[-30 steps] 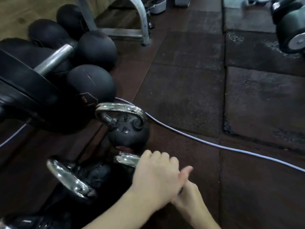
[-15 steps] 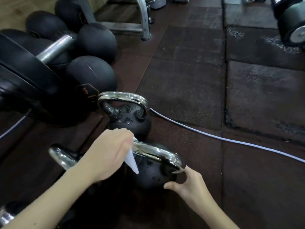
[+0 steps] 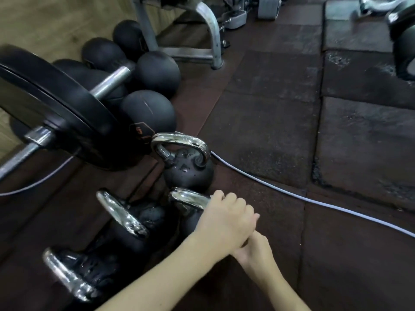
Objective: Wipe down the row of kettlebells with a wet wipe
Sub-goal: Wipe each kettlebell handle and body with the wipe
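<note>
Several black kettlebells with chrome handles stand in a row on the floor, wet with droplets. The farthest kettlebell (image 3: pixel 188 173) is untouched. My left hand (image 3: pixel 226 221) is closed over the right end of the chrome handle of the second kettlebell (image 3: pixel 184 197). The wet wipe (image 3: pixel 211 196) is pressed under its fingers, so only a white sliver shows. My right hand (image 3: pixel 253 250) lies just below and behind the left hand, against that kettlebell's side, with its fingers hidden. Two more kettlebells (image 3: pixel 125 217) (image 3: pixel 67 274) stand nearer to me on the left.
A loaded barbell with a black plate (image 3: pixel 56 102) leans in from the left. Black medicine balls (image 3: pixel 148 113) are piled behind the row. A white cable (image 3: pixel 292 194) runs across the rubber floor tiles. A metal rack leg (image 3: pixel 213 34) stands at the back.
My left hand slid with the wipe from the left end of the second kettlebell's handle to its right end. It now covers my right hand's fingers. The camera view shifted slightly.
</note>
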A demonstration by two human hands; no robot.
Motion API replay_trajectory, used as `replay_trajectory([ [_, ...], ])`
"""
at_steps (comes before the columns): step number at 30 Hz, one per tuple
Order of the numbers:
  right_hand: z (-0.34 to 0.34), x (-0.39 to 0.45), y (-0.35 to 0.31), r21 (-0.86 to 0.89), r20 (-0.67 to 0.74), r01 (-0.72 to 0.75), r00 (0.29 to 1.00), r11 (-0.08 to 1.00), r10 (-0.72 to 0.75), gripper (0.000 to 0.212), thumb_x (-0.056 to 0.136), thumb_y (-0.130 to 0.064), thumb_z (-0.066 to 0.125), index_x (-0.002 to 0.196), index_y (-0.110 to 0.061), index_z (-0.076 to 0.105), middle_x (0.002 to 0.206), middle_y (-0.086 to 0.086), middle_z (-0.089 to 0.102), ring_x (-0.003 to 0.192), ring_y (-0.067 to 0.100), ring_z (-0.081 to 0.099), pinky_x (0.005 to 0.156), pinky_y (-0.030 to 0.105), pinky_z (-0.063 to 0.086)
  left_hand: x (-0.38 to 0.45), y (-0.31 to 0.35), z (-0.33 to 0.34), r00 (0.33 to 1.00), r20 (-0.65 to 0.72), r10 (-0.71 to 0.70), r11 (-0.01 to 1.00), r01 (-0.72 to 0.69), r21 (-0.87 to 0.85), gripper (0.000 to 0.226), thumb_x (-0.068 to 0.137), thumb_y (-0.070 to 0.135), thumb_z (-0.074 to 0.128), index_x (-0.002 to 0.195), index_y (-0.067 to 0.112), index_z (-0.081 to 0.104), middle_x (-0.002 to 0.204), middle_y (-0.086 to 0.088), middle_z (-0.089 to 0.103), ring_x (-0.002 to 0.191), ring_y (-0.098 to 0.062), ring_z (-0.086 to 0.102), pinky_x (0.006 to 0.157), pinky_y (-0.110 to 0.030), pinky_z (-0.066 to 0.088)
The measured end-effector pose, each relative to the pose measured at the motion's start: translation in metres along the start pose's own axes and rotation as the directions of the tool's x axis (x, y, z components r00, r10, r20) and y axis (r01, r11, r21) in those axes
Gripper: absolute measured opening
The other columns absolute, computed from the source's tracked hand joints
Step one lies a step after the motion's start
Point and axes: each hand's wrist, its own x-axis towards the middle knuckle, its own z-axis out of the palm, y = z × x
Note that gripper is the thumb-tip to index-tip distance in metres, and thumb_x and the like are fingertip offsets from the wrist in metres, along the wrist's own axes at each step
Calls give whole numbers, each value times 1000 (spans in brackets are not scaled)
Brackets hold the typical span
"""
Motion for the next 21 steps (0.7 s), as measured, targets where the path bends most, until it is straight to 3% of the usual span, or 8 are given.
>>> replay_trajectory([
  [3,3,3,7,10,23,3,1000,1000,-4,97,57,-42,95,144,-48,51,133,-36,59,117,-11,58,94,14,46,-7,-33,-13,998,-32,-61,997,59,-40,45,109,24,32,69,22,55,63,1,51,60,-25,53,60,-38,43],
  [5,4,4,7,12,14,3,1000,1000,-3,107,56,-39,98,147,-52,44,144,-39,46,128,-12,49,101,17,45,-20,-61,-10,998,-11,-64,997,63,-50,34,101,13,32,76,22,53,67,0,52,60,-29,53,56,-39,43],
  [7,2,5,7,-4,8,17,1000,1000,-17,104,54,-42,98,145,-52,49,140,-44,44,130,-11,49,102,20,49,-34,-85,-5,978,69,-196,955,206,-213,12,92,14,43,85,20,50,70,-1,55,60,-29,55,53,-39,46],
  [10,2,7,7,-19,6,-26,1000,999,26,95,53,-41,98,138,-51,57,127,-43,56,125,-12,52,91,3,42,-43,-112,5,810,240,-535,628,572,-528,26,108,26,39,87,25,54,70,7,57,65,-18,56,67,-40,51],
  [12,2,12,5,-52,-4,-54,999,997,54,94,46,-46,97,132,-51,62,125,-30,67,120,-7,59,85,3,42,-43,-132,10,744,340,-575,477,642,-601,42,109,42,38,72,30,54,63,11,54,64,-13,52,73,-38,50],
  [15,-10,22,3,-89,24,-46,999,995,48,93,38,-51,95,125,-56,65,115,-29,72,113,-12,61,90,9,47,-36,-158,9,780,354,-516,600,624,-501,48,107,53,34,72,28,55,57,6,47,64,-17,49,72,-37,46],
  [17,-28,31,1,-142,103,11,995,990,4,80,49,-47,94,124,-54,67,109,-32,73,111,-16,61,95,9,48,-35,-181,13,768,350,-536,638,640,-428,56,108,53,34,80,18,67,60,3,48,69,-25,57,74,-40,50],
  [21,-62,64,-8,-240,145,26,989,970,9,39,74,-35,90,108,-48,74,91,-30,76,96,-16,67,85,2,49,-25,-235,9,733,2,-681,627,583,-517,48,110,29,44,71,7,60,52,6,47,66,-38,64,69,-51,52],
])
